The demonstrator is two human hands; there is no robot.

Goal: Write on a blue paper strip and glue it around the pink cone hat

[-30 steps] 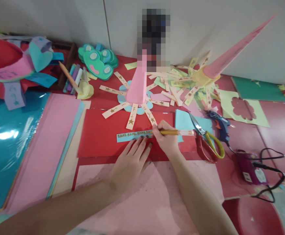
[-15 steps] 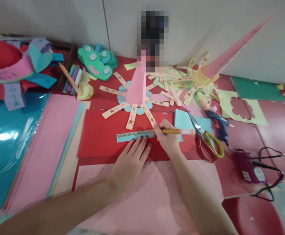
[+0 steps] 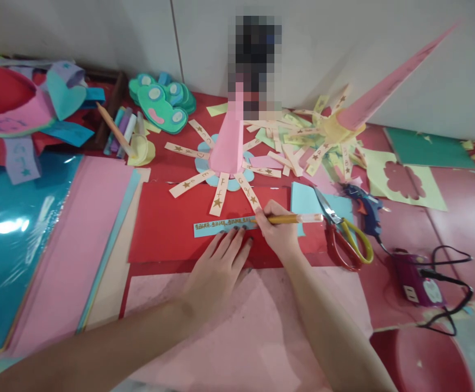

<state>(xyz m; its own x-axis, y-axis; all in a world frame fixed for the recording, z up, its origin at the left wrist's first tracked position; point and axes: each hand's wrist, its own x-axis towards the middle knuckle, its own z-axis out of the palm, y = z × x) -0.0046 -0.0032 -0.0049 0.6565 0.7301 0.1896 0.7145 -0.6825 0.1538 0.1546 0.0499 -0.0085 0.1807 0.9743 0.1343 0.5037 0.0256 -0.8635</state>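
Observation:
A narrow light-blue paper strip [image 3: 204,231] with a row of gold lettering lies on a red sheet [image 3: 159,239]. My left hand [image 3: 221,261] rests flat, fingers spread, with its fingertips on the strip's lower edge. Between the fingers of my right hand [image 3: 280,231] is a gold pen [image 3: 292,219], its tip at the right end of the lettering. Just beyond stands a pink paper cone [image 3: 227,147] on a blue scalloped base, ringed by cream paper strips [image 3: 220,193] bearing letters and stars.
Scissors [image 3: 343,234] with red and yellow handles and a blue glue gun [image 3: 365,209] lie to the right, near a purple power box [image 3: 419,280] with a black cord. Coloured sheets [image 3: 69,245] are stacked left. Green frog cutouts [image 3: 161,103] lie behind. A pink bin [image 3: 433,359] stands front right.
The pen in my right hand has shifted very slightly at the lettering's right end. My left hand and the strip stay in place.

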